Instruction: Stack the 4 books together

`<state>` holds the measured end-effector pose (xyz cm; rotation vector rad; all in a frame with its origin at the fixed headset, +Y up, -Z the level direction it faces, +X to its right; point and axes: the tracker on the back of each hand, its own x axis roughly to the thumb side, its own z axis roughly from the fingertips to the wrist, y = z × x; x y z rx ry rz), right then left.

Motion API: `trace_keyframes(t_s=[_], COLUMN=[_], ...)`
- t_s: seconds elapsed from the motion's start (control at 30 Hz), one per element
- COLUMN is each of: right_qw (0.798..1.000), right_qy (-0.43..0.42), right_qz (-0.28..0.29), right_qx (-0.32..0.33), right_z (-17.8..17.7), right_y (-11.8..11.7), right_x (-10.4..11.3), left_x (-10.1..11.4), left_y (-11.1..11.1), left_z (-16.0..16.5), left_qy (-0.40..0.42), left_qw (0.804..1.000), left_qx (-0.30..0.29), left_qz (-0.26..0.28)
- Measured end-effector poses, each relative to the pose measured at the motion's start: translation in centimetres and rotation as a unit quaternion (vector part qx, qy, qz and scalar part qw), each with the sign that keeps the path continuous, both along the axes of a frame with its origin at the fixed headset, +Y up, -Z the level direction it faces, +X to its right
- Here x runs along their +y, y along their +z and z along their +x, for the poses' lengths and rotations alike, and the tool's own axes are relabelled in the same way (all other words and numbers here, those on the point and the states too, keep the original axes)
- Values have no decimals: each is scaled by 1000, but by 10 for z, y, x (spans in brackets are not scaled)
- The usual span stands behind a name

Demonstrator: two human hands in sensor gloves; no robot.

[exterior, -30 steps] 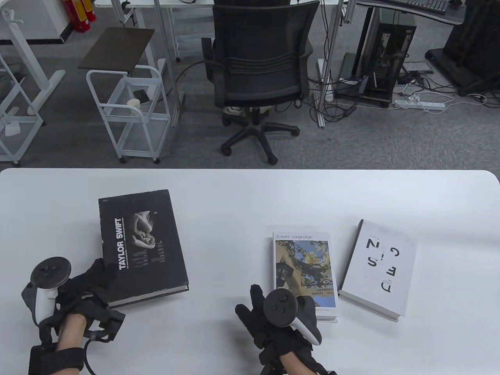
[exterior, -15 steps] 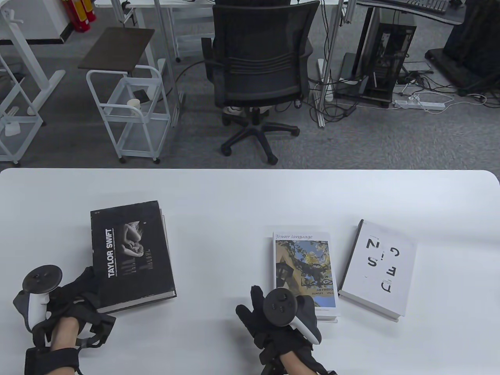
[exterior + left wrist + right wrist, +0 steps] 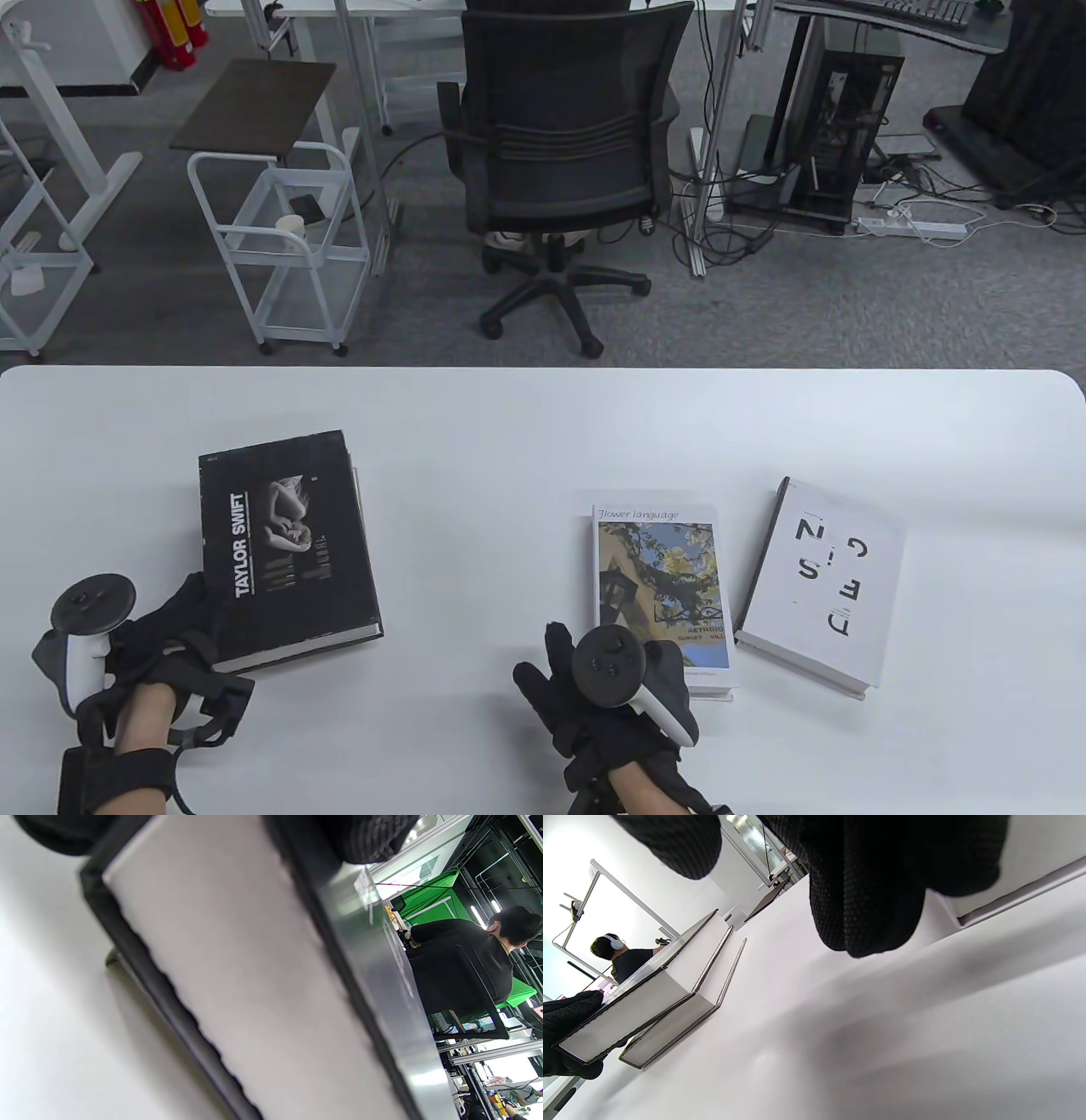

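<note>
Left hand [image 3: 182, 632] grips the black book [image 3: 284, 543] to set it squarely on a thinner book [image 3: 670, 1031]; right hand [image 3: 611, 683] rests open

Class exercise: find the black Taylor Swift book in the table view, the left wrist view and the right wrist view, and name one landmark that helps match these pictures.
Table view: black Taylor Swift book, left of centre, left hand at its near corner.
Left wrist view: its page edge fills the middle, running diagonally.
Right wrist view: lower left, above another book.
Shared landmark: the white table.
</note>
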<state>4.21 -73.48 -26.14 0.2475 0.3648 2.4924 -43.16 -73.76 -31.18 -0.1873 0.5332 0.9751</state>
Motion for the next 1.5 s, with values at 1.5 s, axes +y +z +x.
trace_keyframes(t_s=[1.5], right_qw=[997], right_qy=[36], right_qz=[70], right_qx=[5], right_z=[-3], right_y=[6], right_x=[12], left_x=[88], left_y=[34], left_z=[103], left_qy=[-68], left_qw=[975], left_qx=[-188], left_qz=[94])
